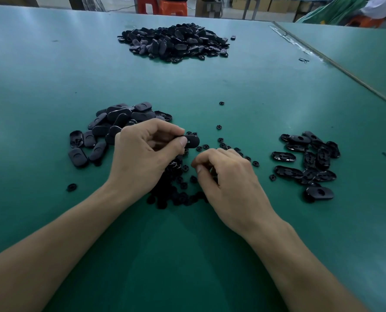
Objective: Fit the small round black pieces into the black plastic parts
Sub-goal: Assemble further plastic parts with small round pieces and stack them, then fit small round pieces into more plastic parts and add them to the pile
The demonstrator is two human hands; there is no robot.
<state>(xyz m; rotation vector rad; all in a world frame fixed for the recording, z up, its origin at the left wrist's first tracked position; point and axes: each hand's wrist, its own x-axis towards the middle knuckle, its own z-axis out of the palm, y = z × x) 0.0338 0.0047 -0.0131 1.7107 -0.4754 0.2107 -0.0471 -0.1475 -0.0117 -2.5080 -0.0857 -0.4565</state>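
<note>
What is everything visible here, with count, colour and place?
Green work table: one, green, fills view.
Far heap of black plastic parts: one, black, far middle.
Left pile of black oval parts: one, black, near left.
Right cluster of black oval parts: one, black, near right.
Small round black pieces: many, black, near centre.
Orange stools: at least two, orange, past far edge.
Held black oval plastic part: one, black, centre, pinched.
Left hand: one, pinches held part.
Right hand: curled over pieces; contents unclear.
</note>
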